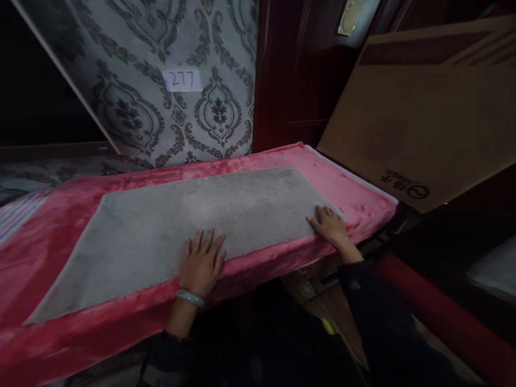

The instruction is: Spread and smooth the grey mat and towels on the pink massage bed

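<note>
A grey plush cloth (161,226), roughly rectangular, lies spread flat over a pink-red fuzzy blanket (250,269) that covers a long table or bench. My left hand (201,263), with a pale bangle at the wrist, rests palm down on the near edge of the grey cloth, its fingers spread. Towards the cloth's right end, my right hand (330,226) lies on its near corner with fingers stretched out. Neither hand grips anything. Faint creases show in the cloth between the hands and the far right corner.
A big cardboard box (423,113) leans at the right beyond the blanket's end. Patterned wallpaper (220,107) with a card (183,79) reading 277 stands behind, beside a dark red door (298,80). A dark screen (44,86) is at upper left; striped fabric (20,215) lies below it.
</note>
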Tool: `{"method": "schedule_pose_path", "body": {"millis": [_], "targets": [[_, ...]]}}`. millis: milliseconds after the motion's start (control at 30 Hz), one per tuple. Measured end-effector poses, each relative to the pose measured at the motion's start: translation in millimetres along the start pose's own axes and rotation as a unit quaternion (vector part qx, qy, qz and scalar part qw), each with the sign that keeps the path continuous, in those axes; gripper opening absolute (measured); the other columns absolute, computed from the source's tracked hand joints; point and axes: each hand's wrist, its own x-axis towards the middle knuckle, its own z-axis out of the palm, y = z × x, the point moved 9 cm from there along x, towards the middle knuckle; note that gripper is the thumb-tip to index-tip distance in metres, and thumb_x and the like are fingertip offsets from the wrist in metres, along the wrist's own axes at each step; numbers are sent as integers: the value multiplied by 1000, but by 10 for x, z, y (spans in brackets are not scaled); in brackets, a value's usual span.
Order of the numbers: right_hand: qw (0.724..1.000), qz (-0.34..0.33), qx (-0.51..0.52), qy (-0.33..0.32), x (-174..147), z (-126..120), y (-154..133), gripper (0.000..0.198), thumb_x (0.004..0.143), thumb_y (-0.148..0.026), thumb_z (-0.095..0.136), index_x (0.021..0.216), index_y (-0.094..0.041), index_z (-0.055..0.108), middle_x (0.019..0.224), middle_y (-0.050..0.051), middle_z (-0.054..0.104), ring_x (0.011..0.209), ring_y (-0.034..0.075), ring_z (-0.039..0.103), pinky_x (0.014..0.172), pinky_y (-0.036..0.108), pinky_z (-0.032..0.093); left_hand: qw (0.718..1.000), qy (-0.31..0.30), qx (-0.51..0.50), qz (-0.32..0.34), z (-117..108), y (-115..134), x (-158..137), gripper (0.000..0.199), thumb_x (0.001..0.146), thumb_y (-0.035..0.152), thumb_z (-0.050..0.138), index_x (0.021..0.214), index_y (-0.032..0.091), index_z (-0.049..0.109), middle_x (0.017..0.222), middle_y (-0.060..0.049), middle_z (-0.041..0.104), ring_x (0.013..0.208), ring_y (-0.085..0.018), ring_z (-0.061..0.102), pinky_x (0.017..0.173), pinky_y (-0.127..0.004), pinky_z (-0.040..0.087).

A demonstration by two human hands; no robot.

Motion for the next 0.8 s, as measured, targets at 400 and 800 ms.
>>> {"method": "schedule_pose_path", "body": {"millis": [400, 800], "targets": [[999, -47, -19, 6, 225, 120, -375, 66, 103, -56, 23, 159, -24, 36, 166, 11, 28, 150, 34, 30, 117, 56, 28, 999, 22, -29, -2, 1, -35, -60, 45, 101, 37, 43, 142, 30, 59, 156, -7, 48, 147, -35, 39, 117, -62, 34], [999, -52, -14, 5, 162, 42, -408, 65, 103, -52, 21, 159, -21, 36, 165, 12, 30, 151, 32, 28, 118, 56, 27, 996, -23, -72, -39, -66, 197, 272, 45, 101, 35, 41, 137, 21, 63, 149, -13, 56, 142, -30, 47, 118, -56, 34]]}}
